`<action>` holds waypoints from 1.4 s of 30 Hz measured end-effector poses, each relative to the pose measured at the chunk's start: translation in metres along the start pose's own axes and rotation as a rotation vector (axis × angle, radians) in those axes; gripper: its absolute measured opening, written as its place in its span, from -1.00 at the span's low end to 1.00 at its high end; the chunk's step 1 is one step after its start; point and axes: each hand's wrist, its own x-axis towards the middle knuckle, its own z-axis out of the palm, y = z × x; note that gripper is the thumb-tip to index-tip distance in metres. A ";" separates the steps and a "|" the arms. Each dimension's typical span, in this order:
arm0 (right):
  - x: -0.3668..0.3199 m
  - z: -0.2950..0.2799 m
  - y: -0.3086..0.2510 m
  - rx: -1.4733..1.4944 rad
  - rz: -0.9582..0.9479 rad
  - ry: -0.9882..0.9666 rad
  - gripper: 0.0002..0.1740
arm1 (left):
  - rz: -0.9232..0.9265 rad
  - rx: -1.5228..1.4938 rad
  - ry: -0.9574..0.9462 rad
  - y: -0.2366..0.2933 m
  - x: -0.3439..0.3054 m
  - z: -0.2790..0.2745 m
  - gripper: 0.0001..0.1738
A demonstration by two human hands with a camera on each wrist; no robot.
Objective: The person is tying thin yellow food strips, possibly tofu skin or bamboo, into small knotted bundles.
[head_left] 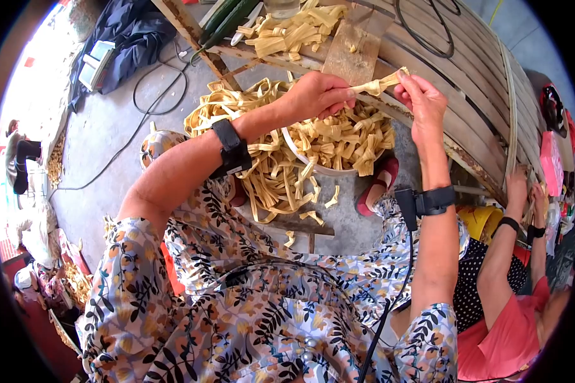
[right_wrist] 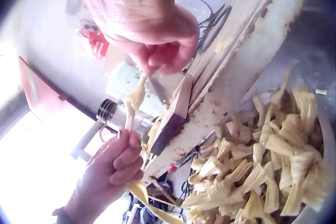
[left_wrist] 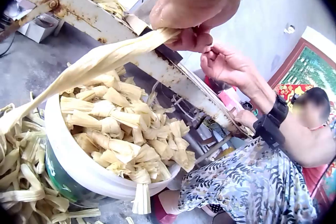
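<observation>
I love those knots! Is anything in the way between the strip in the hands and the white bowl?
Nothing visible. The left hand and right hand pinch the strip over the bowl, with only open air between.

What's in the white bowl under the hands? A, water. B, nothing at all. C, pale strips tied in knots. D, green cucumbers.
C: the white bowl is heaped with pale knotted strips, and the left hand and right hand pinch one more strip above it.
</observation>
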 end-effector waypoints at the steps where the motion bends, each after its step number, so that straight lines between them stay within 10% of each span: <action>1: -0.002 0.002 0.000 -0.002 0.072 -0.043 -0.76 | 0.007 0.003 0.001 -0.002 -0.002 -0.001 -0.70; 7: -0.020 0.026 0.001 -0.009 0.253 -0.403 -0.71 | 0.058 0.043 0.011 -0.006 0.000 -0.001 -0.71; 14: -0.016 0.021 0.006 0.247 0.173 -0.334 -0.83 | -0.094 -0.207 -0.072 0.000 0.000 -0.015 -0.72; 19: -0.008 0.022 0.003 0.243 0.190 -0.265 -0.80 | -0.035 0.166 -0.147 0.001 0.011 -0.032 -0.71; 30: 0.050 0.043 -0.015 0.358 0.010 -0.002 -0.82 | 0.161 0.225 0.388 0.016 0.073 -0.059 -0.77; 42: 0.077 0.048 0.011 0.244 0.011 0.059 -0.84 | 0.181 0.298 0.521 -0.009 0.101 -0.060 -0.84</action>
